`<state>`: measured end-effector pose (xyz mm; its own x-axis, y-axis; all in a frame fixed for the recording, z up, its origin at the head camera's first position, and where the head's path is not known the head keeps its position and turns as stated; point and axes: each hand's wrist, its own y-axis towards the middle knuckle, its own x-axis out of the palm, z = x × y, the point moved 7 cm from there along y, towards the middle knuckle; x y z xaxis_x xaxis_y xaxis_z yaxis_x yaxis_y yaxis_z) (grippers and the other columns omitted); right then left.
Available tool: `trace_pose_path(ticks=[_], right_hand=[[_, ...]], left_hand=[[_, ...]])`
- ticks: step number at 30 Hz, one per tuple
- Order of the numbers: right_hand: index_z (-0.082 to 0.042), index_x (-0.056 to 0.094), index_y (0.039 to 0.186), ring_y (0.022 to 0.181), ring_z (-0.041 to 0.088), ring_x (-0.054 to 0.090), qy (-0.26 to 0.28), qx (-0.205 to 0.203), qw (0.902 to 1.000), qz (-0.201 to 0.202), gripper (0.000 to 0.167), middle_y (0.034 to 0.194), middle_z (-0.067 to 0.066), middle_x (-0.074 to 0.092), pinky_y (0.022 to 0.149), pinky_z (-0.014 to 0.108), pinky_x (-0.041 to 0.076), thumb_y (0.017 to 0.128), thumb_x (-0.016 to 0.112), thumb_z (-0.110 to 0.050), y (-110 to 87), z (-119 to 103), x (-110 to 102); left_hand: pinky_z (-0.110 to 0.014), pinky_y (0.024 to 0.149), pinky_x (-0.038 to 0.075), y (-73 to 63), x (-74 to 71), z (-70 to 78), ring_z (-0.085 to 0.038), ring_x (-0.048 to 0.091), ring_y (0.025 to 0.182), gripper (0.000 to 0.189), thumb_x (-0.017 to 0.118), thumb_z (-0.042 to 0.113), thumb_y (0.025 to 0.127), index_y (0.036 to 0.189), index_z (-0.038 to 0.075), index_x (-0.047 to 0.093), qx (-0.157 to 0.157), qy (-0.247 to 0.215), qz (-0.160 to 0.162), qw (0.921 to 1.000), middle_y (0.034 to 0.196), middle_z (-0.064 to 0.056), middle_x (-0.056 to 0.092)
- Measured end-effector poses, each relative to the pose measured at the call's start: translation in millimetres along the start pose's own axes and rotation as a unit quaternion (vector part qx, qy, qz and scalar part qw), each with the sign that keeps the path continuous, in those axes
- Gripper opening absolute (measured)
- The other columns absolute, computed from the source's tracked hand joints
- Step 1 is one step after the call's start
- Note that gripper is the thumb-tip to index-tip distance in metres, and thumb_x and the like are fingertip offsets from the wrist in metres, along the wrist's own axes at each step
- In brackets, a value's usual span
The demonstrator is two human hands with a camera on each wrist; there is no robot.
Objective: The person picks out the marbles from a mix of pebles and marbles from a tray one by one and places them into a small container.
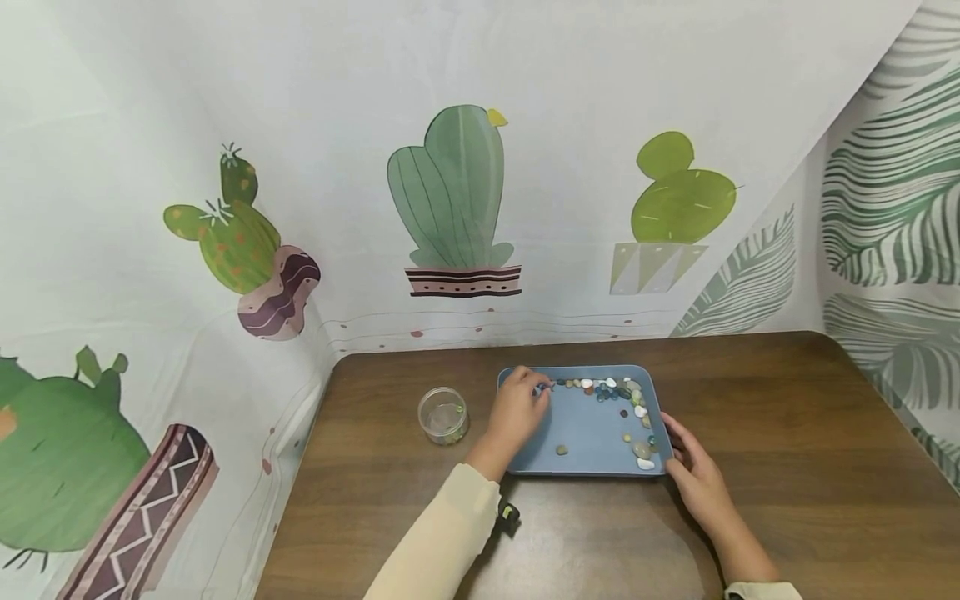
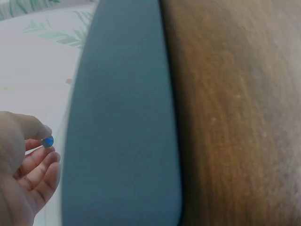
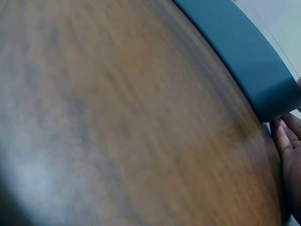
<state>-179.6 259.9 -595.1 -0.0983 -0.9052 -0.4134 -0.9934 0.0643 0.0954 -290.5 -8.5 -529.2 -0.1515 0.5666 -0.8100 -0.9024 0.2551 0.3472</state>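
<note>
A blue tray (image 1: pixel 592 433) carries several small pebbles and glass stones along its far and right sides, with one brownish pebble (image 1: pixel 562 450) near its front. Over the tray's far left corner, my left hand (image 1: pixel 519 406) pinches a small blue glass stone (image 2: pixel 47 141) between thumb and fingers. My right hand (image 1: pixel 699 477) grips the tray's near right corner, its thumb at the rim and its fingers (image 3: pixel 282 136) against the outer wall. Larger pebbles, among them a grey one (image 1: pixel 641 450) and a white one (image 1: pixel 645 464), lie inside near that corner.
A clear round container (image 1: pixel 443 416) with a few greenish bits inside stands left of the tray on the brown wooden table (image 1: pixel 375 500). A small black object (image 1: pixel 509 518) shows beside the left sleeve. Behind the table hangs a white cloth (image 1: pixel 562 208) printed with cacti.
</note>
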Motion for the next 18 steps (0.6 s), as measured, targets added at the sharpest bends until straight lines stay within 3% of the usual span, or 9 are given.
trace_pose_path(ticks=[9, 18], right_hand=[[-0.016, 0.034, 0.158, 0.118, -0.017, 0.038, -0.001, 0.008, 1.0000, -0.001, 0.066, 0.158, 0.019, 0.039, 0.091, -0.002, 0.033, 0.097, 0.048, 0.005, 0.1, 0.0, 0.4], [-0.018, 0.033, 0.158, 0.117, -0.019, 0.037, -0.011, 0.019, 0.9998, -0.001, 0.068, 0.158, 0.019, 0.039, 0.089, -0.003, 0.032, 0.096, 0.049, 0.004, 0.4, -0.3, 0.1]], left_hand=[[-0.018, 0.073, 0.055, -11.9, -26.0, -4.8, -0.010, 0.065, 0.089, 0.019, 0.061, 0.023, 0.101, 0.113, 0.012, 0.073, -0.037, -0.096, 0.020, 0.9944, 0.105, 0.000, 0.064], [-0.020, 0.072, 0.056, -24.1, -49.4, -15.3, -0.010, 0.065, 0.086, 0.017, 0.064, 0.019, 0.099, 0.112, 0.012, 0.073, -0.053, -0.136, 0.065, 0.9871, 0.105, -0.001, 0.066]])
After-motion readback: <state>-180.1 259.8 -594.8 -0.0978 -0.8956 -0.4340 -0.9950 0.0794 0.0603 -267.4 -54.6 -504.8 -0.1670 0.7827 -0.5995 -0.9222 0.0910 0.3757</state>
